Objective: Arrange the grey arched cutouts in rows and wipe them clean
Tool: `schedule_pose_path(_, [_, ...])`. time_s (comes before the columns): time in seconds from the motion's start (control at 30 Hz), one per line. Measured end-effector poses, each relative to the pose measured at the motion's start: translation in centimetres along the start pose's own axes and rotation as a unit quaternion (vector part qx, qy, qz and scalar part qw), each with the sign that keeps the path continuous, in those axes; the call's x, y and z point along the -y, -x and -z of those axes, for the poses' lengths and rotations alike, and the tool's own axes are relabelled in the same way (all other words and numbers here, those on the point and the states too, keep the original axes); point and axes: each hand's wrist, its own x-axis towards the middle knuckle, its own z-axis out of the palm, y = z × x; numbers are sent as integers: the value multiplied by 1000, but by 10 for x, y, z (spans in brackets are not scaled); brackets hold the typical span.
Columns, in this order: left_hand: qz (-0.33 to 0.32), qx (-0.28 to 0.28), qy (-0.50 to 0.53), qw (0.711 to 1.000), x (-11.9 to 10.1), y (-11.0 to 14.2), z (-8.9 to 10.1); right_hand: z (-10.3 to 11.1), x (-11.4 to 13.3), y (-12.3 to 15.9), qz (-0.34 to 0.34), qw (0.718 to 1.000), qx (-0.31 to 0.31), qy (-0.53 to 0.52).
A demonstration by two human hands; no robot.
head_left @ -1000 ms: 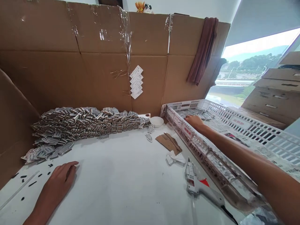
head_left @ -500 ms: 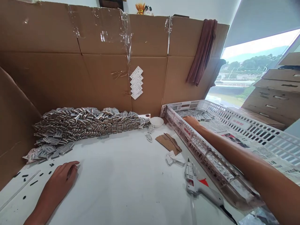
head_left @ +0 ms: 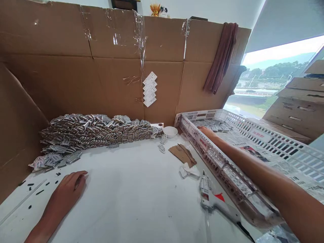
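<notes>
My left hand (head_left: 72, 185) rests on the white table at the left, fingers loosely bent, a gap showing between thumb and forefinger. I see nothing held in it. Stretched over the side of the white plastic crate (head_left: 260, 133), my right arm puts my right hand (head_left: 206, 131) beside flat grey arch-shaped pieces (head_left: 217, 124) at the crate's far end. Its fingers are mostly hidden, so any hold cannot be made out. A large stacked heap of similar pieces (head_left: 96, 131) lies against the cardboard, and one loose arch-shaped piece (head_left: 161, 148) lies in front.
A glue gun (head_left: 209, 195) with a cord lies beside the crate. Near it are crumpled white tissue (head_left: 189, 171) and a torn cardboard scrap (head_left: 182, 155). A white bowl (head_left: 170, 132) stands at the back. Small dark bits (head_left: 39, 192) lie at left. Cardboard walls (head_left: 111, 87) surround the table.
The view has shifted slightly, so most things appear a little farther right. Both hands keep nearly the same places, the left on the table and the right in the crate.
</notes>
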Motion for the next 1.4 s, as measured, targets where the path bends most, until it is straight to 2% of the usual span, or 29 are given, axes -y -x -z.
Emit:
schedule_pose_path(0.17, [0, 1, -1, 1000, 3, -2, -2, 0, -6, -7, -50, 998, -25, -20])
schedule_pose_path(0.33, [-10, -1, -13, 1000, 14, -6, -8, 14, -19, -5, -95, 987, -113, -59])
schedule_pose_path(0.5, [-23, 3, -20, 1000, 18, -10, -11, 22, -29, 12, -88, 972, -183, -122])
schedule_pose_path(0.63, [-2, 24, -19, 1000, 5, -7, -5, 17, -39, 27, -69, 939, -221, -255])
schedule_pose_path(0.77, [11, 29, -16, 999, -6, -3, 2, 19, -50, 32, -89, 908, -243, -328])
schedule_pose_path(1.0, [10, 26, -3, 1000, 5, -7, -1, 19, -54, 35, -151, 833, -221, -485])
schedule_pose_path(1.07, [9, 24, -3, 1000, 10, -8, -4, 15, -54, 35, -140, 834, -219, -487])
schedule_pose_path(1.2, [-2, 23, -8, 1000, 24, -12, -11, 9, -55, 33, -99, 857, -226, -452])
schedule_pose_path(1.4, [-14, 23, -21, 999, 45, -19, -22, 12, -51, 34, -105, 875, -218, -420])
